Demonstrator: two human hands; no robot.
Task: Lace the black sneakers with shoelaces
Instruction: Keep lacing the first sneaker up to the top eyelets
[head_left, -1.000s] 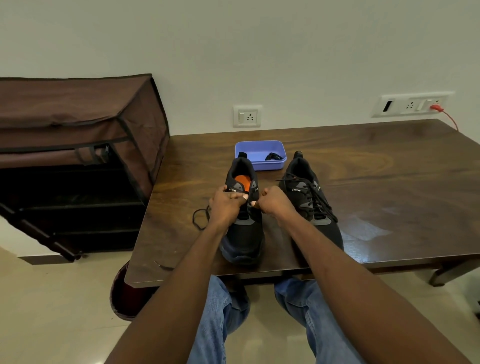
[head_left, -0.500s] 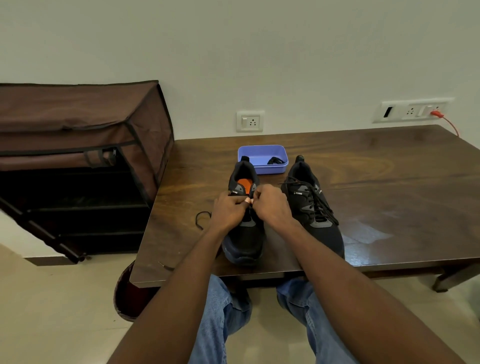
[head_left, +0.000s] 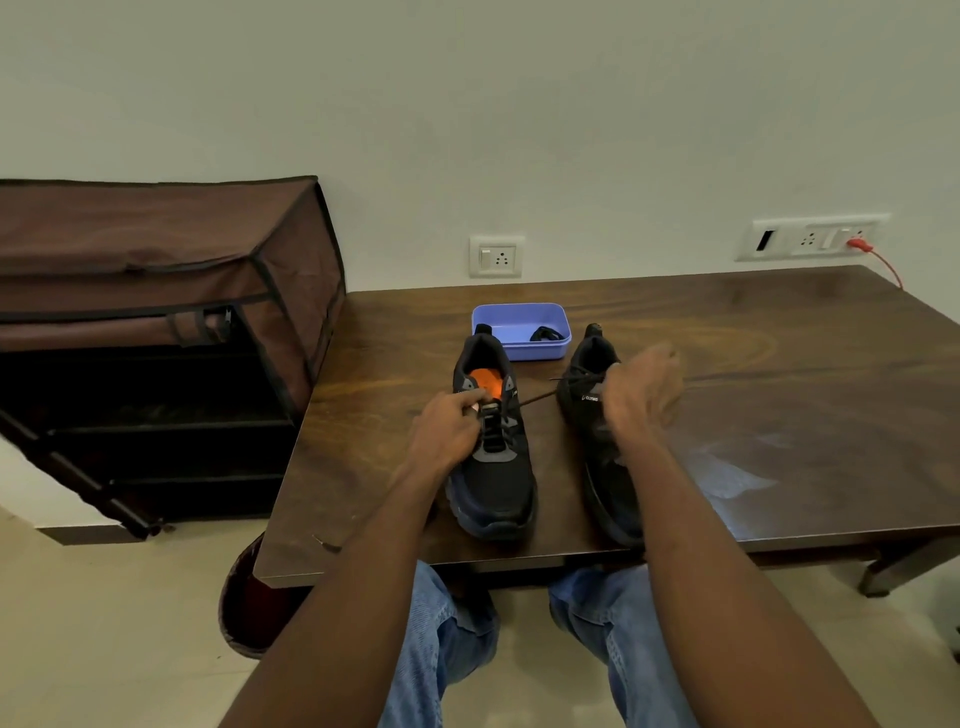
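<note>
A brown fabric shoe rack (head_left: 156, 322) stands at far left, against the wall and beside the wooden table (head_left: 779, 405).

The left hand (head_left: 447, 431) rests on the left sneaker (head_left: 493, 457) at the eyelet area. Its fingers are curled, with thumb and forefinger pressed together on the upper edge of the shoe near the tongue; whether they pinch the lace or only the shoe material cannot be told. This sneaker stands upright near the front edge of the table, toe toward the person, with an orange insole visible inside.

A black shoelace (head_left: 540, 397) runs taut from the left sneaker's eyelets up and to the right, toward the right hand.

Behind the two shoes sits a blue tray (head_left: 519, 343), holding a small dark item that cannot be identified.

The right sneaker (head_left: 597, 415) stands just beside the left one, apart from it, already laced.

The right hand (head_left: 641, 397) is raised over the right sneaker, blurred, fingers curled and closed on the far end of the shoelace.

On the wall are a socket (head_left: 496, 256) and a switch panel (head_left: 813, 239) with a red cable (head_left: 883, 260).
</note>
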